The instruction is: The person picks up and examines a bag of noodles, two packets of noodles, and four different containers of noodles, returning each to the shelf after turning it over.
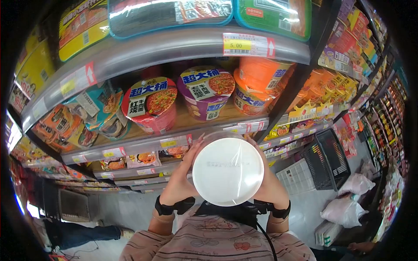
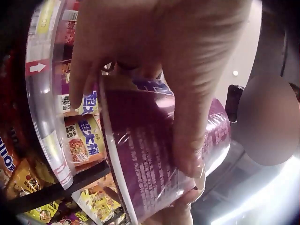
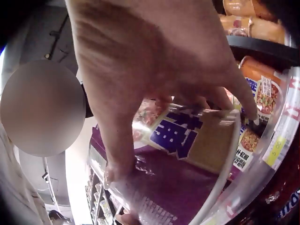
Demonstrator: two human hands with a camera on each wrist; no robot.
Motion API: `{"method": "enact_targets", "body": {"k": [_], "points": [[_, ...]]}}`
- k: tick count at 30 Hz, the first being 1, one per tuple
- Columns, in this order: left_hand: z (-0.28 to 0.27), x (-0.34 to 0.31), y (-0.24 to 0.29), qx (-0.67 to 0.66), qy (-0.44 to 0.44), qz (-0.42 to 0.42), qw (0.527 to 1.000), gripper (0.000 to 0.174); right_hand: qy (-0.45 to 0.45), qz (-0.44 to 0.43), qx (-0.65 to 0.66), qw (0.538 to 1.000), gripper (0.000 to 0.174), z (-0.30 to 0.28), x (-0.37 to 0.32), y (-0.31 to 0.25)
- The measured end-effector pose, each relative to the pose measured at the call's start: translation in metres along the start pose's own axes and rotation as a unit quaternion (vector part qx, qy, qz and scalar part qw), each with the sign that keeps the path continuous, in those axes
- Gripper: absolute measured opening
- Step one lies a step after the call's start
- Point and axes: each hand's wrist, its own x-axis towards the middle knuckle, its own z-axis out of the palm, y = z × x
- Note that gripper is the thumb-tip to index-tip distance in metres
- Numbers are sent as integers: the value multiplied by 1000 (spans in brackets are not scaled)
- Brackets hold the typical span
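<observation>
Between both hands, in front of the chest, is a purple instant noodle tub (image 2: pixel 145 154). Its white base (image 1: pixel 228 172), with a faint line of print, faces up toward the head camera. My left hand (image 1: pixel 180 176) grips one side of it, the thumb pressed against the shiny wrapped wall in the left wrist view. From the other side my right hand (image 1: pixel 273 185) holds it, fingers spread round the wall with its blue lettering in the right wrist view. In the head view the tub's wall and most fingertips are hidden behind the base.
A shelf just ahead carries a red noodle tub (image 1: pixel 151 104), a purple one (image 1: pixel 206 93) and stacked orange ones (image 1: pixel 257 87). Its price rail (image 1: pixel 170 142) runs close beyond the hands. On the floor at right are a black basket (image 1: pixel 326 158) and white bags (image 1: pixel 344 213). Someone's legs (image 1: pixel 82 230) show at left.
</observation>
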Motion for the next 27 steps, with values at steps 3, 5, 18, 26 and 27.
{"method": "enact_targets", "body": {"k": [3, 5, 18, 26, 27], "points": [[-1, 6, -2, -16, -14, -19, 1000, 103, -5, -17, -6, 1000, 111, -2, 0, -4], [0, 7, -5, -13, -18, 1, 1000, 103, 4, -31, 4, 1000, 112, -2, -4, -4], [23, 27, 9, 75, -53, 23, 996, 104, 96, -2, -16, 995, 100, -25, -26, -3], [11, 31, 35, 215, -10, -30, 976, 70, 61, -129, -134, 981, 80, -59, -19, -9], [5, 28, 37, 139, -4, -111, 984, 67, 49, -148, -122, 980, 65, -64, -18, -15]]}}
